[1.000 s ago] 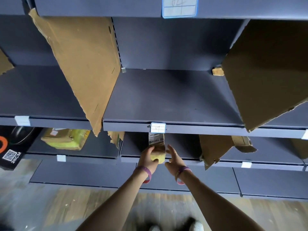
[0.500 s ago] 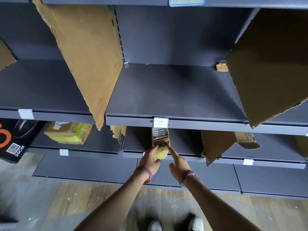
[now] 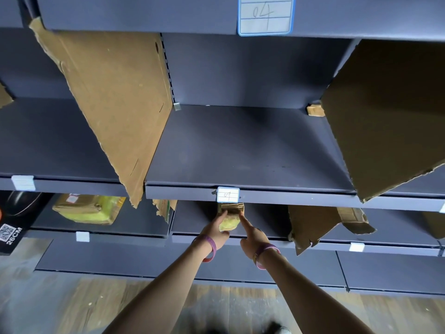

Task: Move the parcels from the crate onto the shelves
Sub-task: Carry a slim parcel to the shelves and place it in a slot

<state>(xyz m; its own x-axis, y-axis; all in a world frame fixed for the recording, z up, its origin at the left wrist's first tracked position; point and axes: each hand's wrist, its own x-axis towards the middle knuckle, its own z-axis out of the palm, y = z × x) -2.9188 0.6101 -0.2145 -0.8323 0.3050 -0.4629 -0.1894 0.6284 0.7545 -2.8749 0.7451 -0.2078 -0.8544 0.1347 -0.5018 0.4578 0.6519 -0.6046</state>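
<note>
A small yellow parcel (image 3: 230,219) wrapped in brown tape lies partly inside the lower shelf bay (image 3: 262,225), just under the label marked 09 (image 3: 228,194). My left hand (image 3: 214,233) grips its near end, fingers curled around the left side. My right hand (image 3: 252,236) touches the parcel's right side with one straight finger, the other fingers curled. Most of the parcel's far end is hidden under the upper shelf's front edge. No crate is in view.
A larger yellow and brown parcel (image 3: 88,208) lies in the bay to the left. Cardboard dividers (image 3: 115,104) (image 3: 390,116) stand in the upper shelf (image 3: 252,150); torn cardboard (image 3: 317,222) sits in the lower bay at right. A black box (image 3: 12,222) is at far left.
The parcel has slid further into the lower bay, so less of it shows. My right hand went from spread beside it to pointing one finger against it. The camera tilted slightly.
</note>
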